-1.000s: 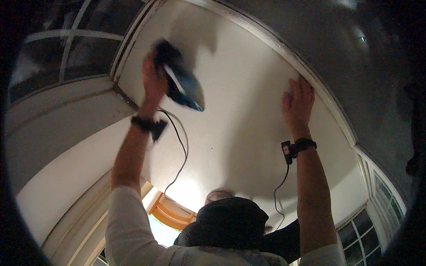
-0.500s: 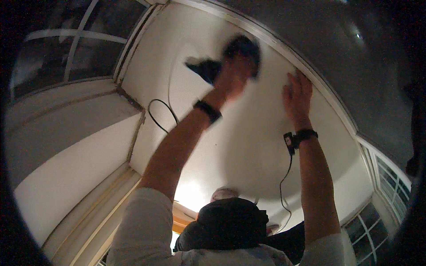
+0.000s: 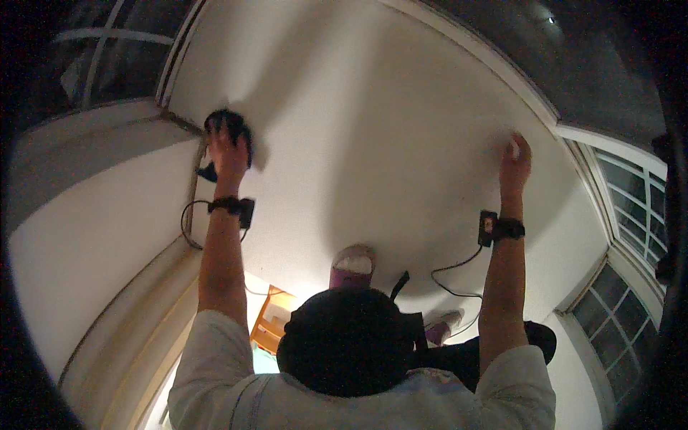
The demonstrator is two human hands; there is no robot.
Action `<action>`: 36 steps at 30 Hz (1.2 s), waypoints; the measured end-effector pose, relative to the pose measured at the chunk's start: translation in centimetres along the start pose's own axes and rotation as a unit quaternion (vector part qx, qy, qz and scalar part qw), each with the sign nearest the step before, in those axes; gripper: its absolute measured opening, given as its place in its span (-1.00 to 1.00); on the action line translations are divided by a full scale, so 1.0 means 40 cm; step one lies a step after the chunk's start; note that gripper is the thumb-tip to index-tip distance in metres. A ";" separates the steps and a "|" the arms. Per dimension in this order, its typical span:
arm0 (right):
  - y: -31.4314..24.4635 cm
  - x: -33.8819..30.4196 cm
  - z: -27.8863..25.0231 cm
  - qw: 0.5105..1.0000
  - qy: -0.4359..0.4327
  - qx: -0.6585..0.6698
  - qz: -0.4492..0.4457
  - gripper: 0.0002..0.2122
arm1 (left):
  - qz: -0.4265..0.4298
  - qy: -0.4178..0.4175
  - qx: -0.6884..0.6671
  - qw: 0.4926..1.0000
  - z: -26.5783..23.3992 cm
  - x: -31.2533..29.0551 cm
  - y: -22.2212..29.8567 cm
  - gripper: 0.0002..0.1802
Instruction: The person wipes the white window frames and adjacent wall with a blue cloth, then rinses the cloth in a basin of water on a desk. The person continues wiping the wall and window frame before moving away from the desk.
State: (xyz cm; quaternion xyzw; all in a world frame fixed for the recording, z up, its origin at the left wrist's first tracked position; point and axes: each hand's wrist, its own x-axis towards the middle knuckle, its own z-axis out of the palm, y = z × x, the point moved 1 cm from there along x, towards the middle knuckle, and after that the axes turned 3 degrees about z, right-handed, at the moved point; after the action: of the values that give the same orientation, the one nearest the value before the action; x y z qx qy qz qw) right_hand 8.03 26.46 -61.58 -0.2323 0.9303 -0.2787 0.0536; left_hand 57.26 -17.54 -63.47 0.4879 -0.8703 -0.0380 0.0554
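Observation:
My left hand (image 3: 228,154) presses a crumpled dark cloth (image 3: 236,127) onto the white flat surface (image 3: 301,179), close to its left edge. The fingers lie over the cloth, part of which sticks out below the hand. My right hand (image 3: 515,168) is at the right side, close over the same surface, with its fingers loosely bent. A small pale spot shows among those fingers; I cannot make out any object there. Each wrist wears a black strap with a small dark box (image 3: 488,228), and a thin cable hangs from it.
Dark paned windows (image 3: 129,36) stand at upper left and right (image 3: 631,186). A white frame edge (image 3: 494,64) bounds the surface at upper right. Below are a foot in purple and pale footwear (image 3: 351,269), a black rounded shape (image 3: 351,344) and an orange-brown wooden piece (image 3: 266,333).
My left hand has carried the cloth from the upper middle to the left edge. My right hand has moved right and slightly down, its fingers now bent instead of stretched. The view has shifted.

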 end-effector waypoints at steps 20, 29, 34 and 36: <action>0.322 -0.206 -0.220 0.966 -0.149 -0.206 0.050 -0.46 | 0.244 -0.076 0.141 0.956 0.101 0.372 0.532 -0.41; 0.245 -0.118 -0.245 0.913 -0.331 -0.228 0.067 -0.51 | 0.454 -0.345 -0.248 0.783 0.040 -0.238 0.851 -0.59; -0.031 -0.190 -0.145 0.959 -0.240 -0.046 -0.144 -0.54 | 0.219 -0.373 -0.480 0.764 -0.027 -0.355 0.773 -0.54; -0.170 -0.282 -0.053 0.925 -0.239 -0.004 -0.295 -0.46 | 0.144 -0.444 -0.550 0.692 -0.071 -0.354 0.767 -0.47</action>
State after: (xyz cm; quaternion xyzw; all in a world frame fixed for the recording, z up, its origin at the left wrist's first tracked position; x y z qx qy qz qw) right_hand 20.28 27.71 -56.45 -0.5561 0.7804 -0.2147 0.1886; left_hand 39.04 10.48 -57.81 0.1651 -0.6763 -0.7140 -0.0742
